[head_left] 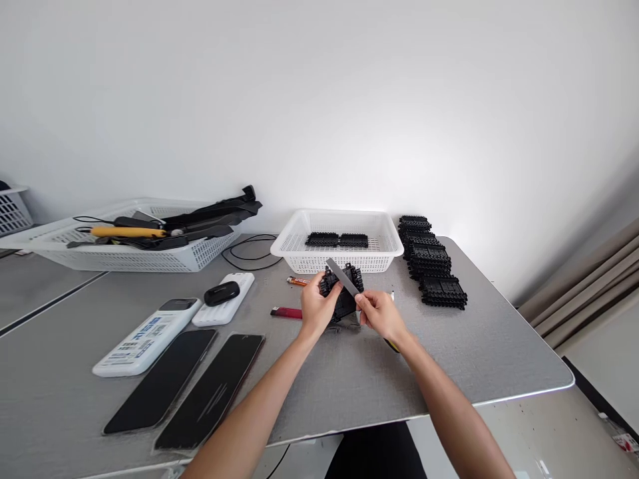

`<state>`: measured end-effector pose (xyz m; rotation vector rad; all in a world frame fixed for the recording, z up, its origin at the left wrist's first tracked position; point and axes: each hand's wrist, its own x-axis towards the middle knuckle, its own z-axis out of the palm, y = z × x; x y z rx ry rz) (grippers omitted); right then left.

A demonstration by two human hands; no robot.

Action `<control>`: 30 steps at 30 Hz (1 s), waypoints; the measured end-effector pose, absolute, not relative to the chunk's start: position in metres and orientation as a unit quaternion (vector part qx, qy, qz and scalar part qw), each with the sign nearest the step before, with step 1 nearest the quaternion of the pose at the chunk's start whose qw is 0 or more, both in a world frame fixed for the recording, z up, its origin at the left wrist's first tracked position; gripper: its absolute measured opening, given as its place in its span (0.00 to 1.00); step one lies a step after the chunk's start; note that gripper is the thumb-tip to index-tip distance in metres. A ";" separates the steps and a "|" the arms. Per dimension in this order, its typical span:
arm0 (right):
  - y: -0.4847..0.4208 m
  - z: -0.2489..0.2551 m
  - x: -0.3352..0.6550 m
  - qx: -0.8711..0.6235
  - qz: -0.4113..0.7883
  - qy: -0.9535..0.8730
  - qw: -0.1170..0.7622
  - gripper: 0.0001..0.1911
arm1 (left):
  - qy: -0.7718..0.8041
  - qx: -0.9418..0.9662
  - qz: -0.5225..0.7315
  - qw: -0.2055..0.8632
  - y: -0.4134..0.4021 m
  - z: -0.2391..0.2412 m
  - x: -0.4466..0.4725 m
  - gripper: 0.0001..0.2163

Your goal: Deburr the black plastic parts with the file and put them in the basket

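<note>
My left hand (315, 307) grips a black ridged plastic part (344, 293) just above the grey table (499, 352). My right hand (382, 314) pinches a flat grey metal blade (341, 276) that slants up to the left across the part. A yellow-and-black handle end (392, 345) pokes out under my right wrist. Behind my hands stands a white basket (384, 249) with two black parts (337, 240) lying in it. To its right, several matching black parts (430, 261) lie in a row of stacks.
A red cutter (285, 312) and an orange pen (297, 281) lie left of my hands. Further left are two dark phones (187, 386), a white remote (144, 336), and a white power bank with a black case (222, 293). A large white tray of tools (124, 249) sits at the back left.
</note>
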<state>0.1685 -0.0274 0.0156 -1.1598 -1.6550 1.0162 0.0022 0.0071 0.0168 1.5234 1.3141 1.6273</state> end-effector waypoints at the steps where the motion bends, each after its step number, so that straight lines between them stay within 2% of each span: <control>1: -0.027 0.016 0.169 -0.468 0.406 -0.658 0.429 0.23 | 0.487 0.567 0.606 0.273 0.007 0.017 0.002 0.12; 9: -0.021 0.025 0.182 -0.431 0.490 -0.525 0.546 0.25 | 0.482 0.551 0.629 0.261 0.002 0.021 0.004 0.13; 13: -0.017 0.022 0.182 -0.471 0.522 -0.447 0.553 0.26 | 0.452 0.545 0.653 0.269 0.000 0.022 0.006 0.14; 15: -0.015 0.020 0.183 -0.471 0.565 -0.419 0.532 0.27 | 0.418 0.541 0.660 0.311 0.000 0.023 0.007 0.15; 22: -0.011 0.025 0.189 -0.419 0.697 -0.319 0.487 0.24 | 0.213 0.468 0.639 0.572 0.002 0.030 0.003 0.17; 26: -0.012 0.025 0.189 -0.404 0.713 -0.308 0.482 0.22 | 0.163 0.465 0.614 0.617 0.002 0.030 0.003 0.15; 30: -0.014 0.025 0.187 -0.385 0.695 -0.322 0.515 0.24 | 0.184 0.431 0.625 0.624 0.003 0.028 0.004 0.17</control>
